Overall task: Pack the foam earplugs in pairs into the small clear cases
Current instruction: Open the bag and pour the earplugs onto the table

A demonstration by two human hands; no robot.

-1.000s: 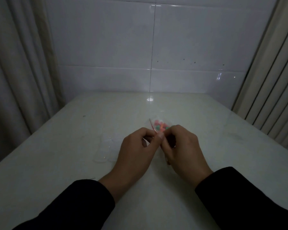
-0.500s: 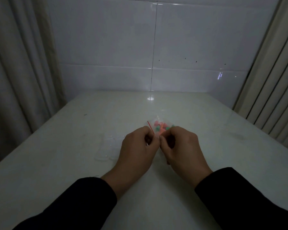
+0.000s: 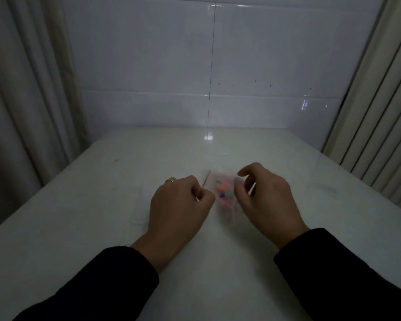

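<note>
White stone counter carries everything. Left hand and right hand each pinch an edge of a blurred clear bag of coloured earplugs between their fingers; clear cases lie just left.

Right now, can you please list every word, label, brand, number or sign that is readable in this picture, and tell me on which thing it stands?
There is none to read.
The clear bag of colored earplugs between the hands is motion-blurred; no print shows on it, only a red strip along its edge.
The clear cases on the table show no label.
The small bright mark on the wall tile is a reflection, not legible text.
</note>
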